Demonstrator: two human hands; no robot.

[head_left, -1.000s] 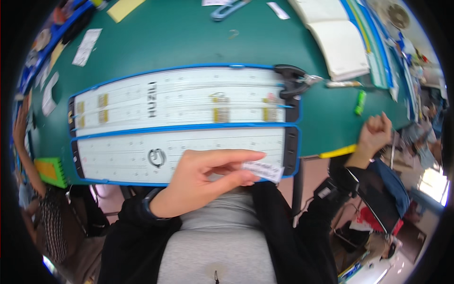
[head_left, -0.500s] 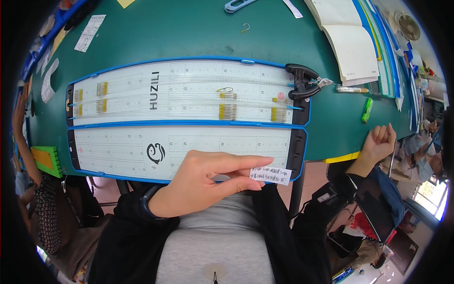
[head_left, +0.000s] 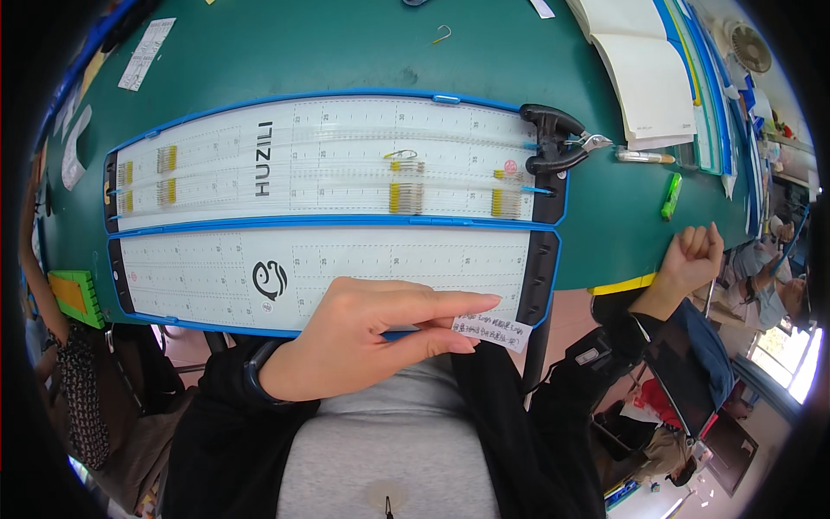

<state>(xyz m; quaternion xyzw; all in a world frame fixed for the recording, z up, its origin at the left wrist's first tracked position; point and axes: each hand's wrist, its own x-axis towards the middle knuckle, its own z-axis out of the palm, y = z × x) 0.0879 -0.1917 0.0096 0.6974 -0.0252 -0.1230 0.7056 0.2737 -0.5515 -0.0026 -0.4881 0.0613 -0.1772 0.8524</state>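
Note:
My left hand (head_left: 372, 337) pinches a small white slip of paper (head_left: 494, 331) with handwriting between thumb and fingers, above the near edge of the fishing-rig case. This long case (head_left: 346, 259) has blue rims and lies unfolded, with white ruled panels. Rows of fishing hooks with yellow ends (head_left: 406, 199) sit on its far panel, some at the left, some at the right. Black-handled nippers (head_left: 558, 143) lie across the right end. At the table's right edge my right hand (head_left: 694, 255) rests with curled fingers; nothing shows in it.
On the green table (head_left: 346, 52) are a loose hook (head_left: 443, 35), an open notebook (head_left: 644, 86), a pen (head_left: 646, 157) and a green highlighter-like object (head_left: 671, 197). Paper strips (head_left: 147, 54) lie far left. Another person's arm (head_left: 36, 277) is at the left.
The slip in my left hand has tilted, its right end dropping. The table and case have shifted slightly left and up in view. My right hand has hardly moved.

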